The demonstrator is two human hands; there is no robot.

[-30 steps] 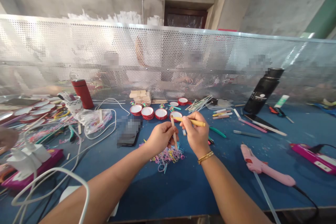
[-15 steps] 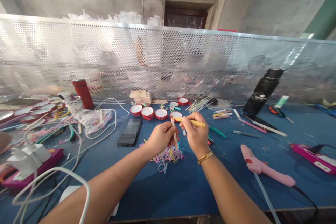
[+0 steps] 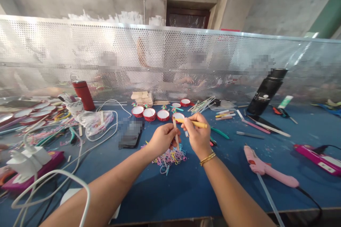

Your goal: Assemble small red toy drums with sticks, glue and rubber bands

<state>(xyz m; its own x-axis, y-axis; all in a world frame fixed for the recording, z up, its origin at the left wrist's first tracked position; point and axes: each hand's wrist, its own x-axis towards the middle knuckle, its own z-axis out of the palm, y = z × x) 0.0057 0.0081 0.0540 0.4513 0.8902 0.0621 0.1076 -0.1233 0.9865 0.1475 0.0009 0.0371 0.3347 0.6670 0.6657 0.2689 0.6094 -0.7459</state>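
Left grip pinches a wooden stick near colourful bands, while the right grip beside it clasps a yellow pen.

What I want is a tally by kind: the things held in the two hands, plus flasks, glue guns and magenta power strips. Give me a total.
Yellow pen, in the right hand: 1
Wooden stick, in the left hand: 1
Flasks, a red flask and a black flask: 2
Pink glue gun: 1
Power strips, left strip and right strip: 2
Total: 7
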